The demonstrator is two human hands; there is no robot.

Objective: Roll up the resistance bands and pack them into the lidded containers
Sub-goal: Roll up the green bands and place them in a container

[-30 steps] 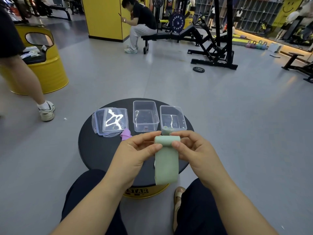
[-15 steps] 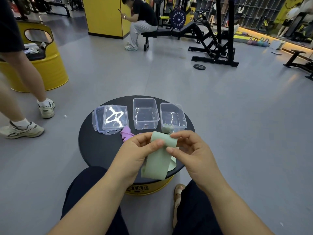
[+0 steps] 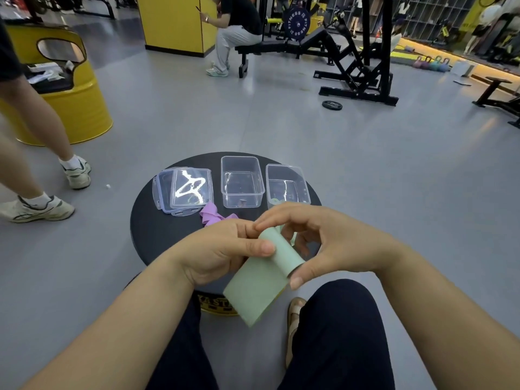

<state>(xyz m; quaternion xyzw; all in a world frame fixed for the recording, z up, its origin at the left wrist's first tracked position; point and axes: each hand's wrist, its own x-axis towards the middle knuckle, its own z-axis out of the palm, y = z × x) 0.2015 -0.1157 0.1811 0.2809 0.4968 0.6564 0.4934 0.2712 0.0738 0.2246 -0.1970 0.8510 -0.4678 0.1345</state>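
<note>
Over the 6 o'clock edge of the round black worktop point(image 3: 157, 237), the left hand point(image 3: 219, 249) and right hand point(image 3: 337, 243) pinch the half-rolled green band point(image 3: 259, 291), with one open container point(image 3: 242, 181) at 12 o'clock, another container point(image 3: 287, 184) at 2, stacked lids point(image 3: 185, 190) at 10, and a purple band point(image 3: 212, 216) mid-worktop.

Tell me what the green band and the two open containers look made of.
Green band: likely thin matte rubber or latex; it rolls tightly and hangs limp. Left container and right container: clear glossy plastic; see-through, walls glint.
</note>
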